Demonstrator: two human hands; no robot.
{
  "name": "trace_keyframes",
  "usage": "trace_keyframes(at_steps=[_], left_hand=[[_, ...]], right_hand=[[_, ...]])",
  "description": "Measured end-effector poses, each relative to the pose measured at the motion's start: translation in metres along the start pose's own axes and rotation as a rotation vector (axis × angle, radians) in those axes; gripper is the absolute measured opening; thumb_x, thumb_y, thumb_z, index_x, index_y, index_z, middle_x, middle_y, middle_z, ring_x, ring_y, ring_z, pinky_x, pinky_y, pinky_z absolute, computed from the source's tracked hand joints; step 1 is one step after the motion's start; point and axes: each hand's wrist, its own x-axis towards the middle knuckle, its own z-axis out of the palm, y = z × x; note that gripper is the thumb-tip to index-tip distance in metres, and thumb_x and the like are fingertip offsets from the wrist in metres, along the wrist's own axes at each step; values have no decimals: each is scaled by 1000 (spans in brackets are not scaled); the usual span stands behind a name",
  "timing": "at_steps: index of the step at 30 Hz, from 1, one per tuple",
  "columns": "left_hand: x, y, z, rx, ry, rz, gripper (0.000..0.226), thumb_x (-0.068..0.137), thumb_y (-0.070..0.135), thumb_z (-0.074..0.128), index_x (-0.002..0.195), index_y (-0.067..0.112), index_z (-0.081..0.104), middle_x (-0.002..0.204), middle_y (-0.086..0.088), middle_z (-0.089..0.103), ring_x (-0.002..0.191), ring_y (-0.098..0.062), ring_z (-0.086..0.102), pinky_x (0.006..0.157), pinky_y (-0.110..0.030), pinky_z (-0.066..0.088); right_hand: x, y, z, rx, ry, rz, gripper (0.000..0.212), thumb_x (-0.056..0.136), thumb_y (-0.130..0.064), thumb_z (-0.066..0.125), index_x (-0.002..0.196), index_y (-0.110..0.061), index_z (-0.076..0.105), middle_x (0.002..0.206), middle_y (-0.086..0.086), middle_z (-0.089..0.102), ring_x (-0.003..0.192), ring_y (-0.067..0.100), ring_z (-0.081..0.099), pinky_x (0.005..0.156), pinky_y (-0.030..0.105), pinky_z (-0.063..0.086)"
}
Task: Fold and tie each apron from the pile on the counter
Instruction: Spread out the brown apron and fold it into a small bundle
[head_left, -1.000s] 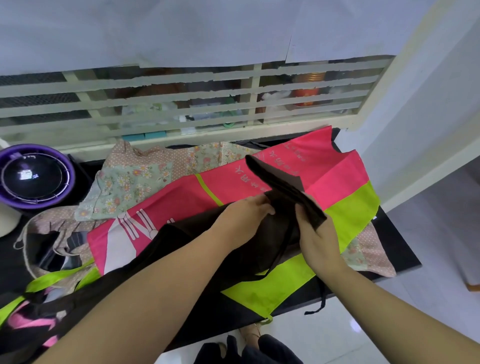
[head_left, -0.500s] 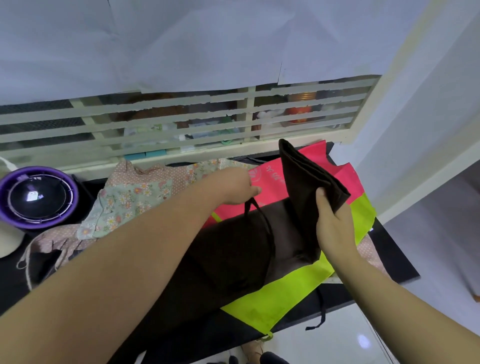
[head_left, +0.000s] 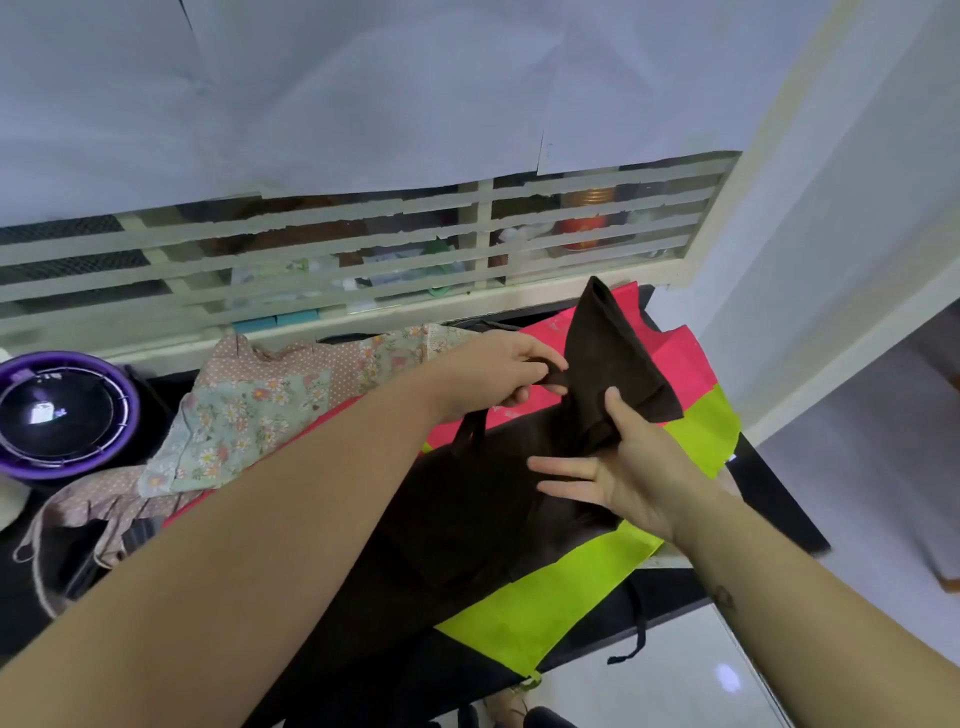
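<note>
A dark brown apron (head_left: 613, 358) is partly folded, its folded end held upright above the counter. My right hand (head_left: 618, 467) pinches the folded part at its lower edge with thumb and forefinger, the other fingers spread. My left hand (head_left: 498, 374) grips the apron's brown strap (head_left: 470, 434), which runs down to the cloth below. Under it lies a pink and lime-green apron (head_left: 691, 431). A floral patchwork apron (head_left: 249, 415) lies to the left in the pile.
The black counter (head_left: 779, 514) ends close on the right, with white floor beyond. A purple round fan (head_left: 57, 415) sits at the far left. A slatted cream window frame (head_left: 363, 249) runs behind the counter. A thin strap end (head_left: 636, 634) hangs off the front edge.
My right hand has lifted the folded brown end higher and turned it upright. My left hand drew the strap out to the left, then came back close to the fold.
</note>
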Motion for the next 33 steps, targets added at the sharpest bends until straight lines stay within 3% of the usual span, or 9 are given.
trace_keyframes(at_steps=[5, 8, 15, 17, 21, 23, 26, 31, 33], left_hand=[[-12, -5, -2, -29, 11, -29, 26, 98, 3, 41, 91, 19, 61, 59, 7, 56, 49, -3, 46, 52, -15, 42], [-25, -19, -5, -52, -20, -139, 28, 94, -4, 36, 85, 13, 57, 66, 0, 54, 48, -6, 43, 47, -14, 38], [-51, -72, 6, 699, -181, -313, 23, 92, 15, 47, 111, 22, 58, 107, 2, 54, 95, -14, 54, 78, -27, 44], [-51, -74, 20, 898, 4, -247, 28, 88, 22, 52, 116, 24, 55, 117, -2, 50, 108, -23, 50, 87, -35, 41], [-44, -85, 68, 1035, 414, 214, 37, 72, 28, 57, 108, 19, 62, 113, -5, 59, 102, -30, 59, 82, -39, 48], [-35, -100, 86, 1068, 342, 278, 51, 77, 31, 64, 127, 19, 57, 135, -9, 54, 123, -30, 54, 97, -42, 47], [-30, -122, 93, 1248, 164, 187, 65, 99, 35, 41, 153, 14, 12, 160, -14, 4, 148, -30, 9, 118, -44, 11], [-33, -133, 89, 1343, 120, 197, 65, 104, 38, 23, 151, 9, -9, 159, -11, -15, 148, -26, -10, 117, -43, -9], [-33, -131, 88, 1350, 129, 206, 64, 104, 39, 22, 151, 9, -9, 159, -9, -17, 147, -25, -12, 117, -43, -9]], right_hand=[[29, 26, 10, 214, 94, -187, 57, 101, -37, 38, 149, -10, 24, 147, 5, 36, 119, 35, 55, 88, 55, 49], [39, 30, 7, 175, 191, -261, 53, 102, -36, 37, 143, -3, 35, 133, 9, 50, 123, 28, 51, 96, 48, 45], [46, 48, 4, 67, 218, -336, 43, 103, -28, 39, 143, -13, 38, 130, 4, 53, 116, 19, 54, 94, 39, 44], [49, 49, 3, 56, 222, -352, 39, 102, -27, 39, 139, -13, 42, 122, 3, 57, 117, 19, 53, 94, 38, 44], [50, 50, 2, 50, 232, -350, 33, 102, -27, 41, 128, -10, 51, 102, 0, 62, 100, 13, 60, 85, 32, 51], [48, 50, 1, 16, 238, -341, 31, 101, -28, 42, 120, -8, 56, 99, 4, 65, 91, 12, 64, 76, 28, 55], [45, 50, -2, -25, 248, -331, 32, 101, -30, 42, 121, -8, 56, 101, 4, 65, 98, 17, 63, 80, 28, 54], [17, 38, -6, -823, 437, -495, 45, 100, -42, 37, 102, -7, 65, 83, 4, 68, 76, 9, 66, 67, 29, 46], [2, 33, -7, -1134, 545, -678, 42, 98, -44, 39, 108, -13, 64, 88, 4, 67, 89, 25, 65, 71, 33, 43]])
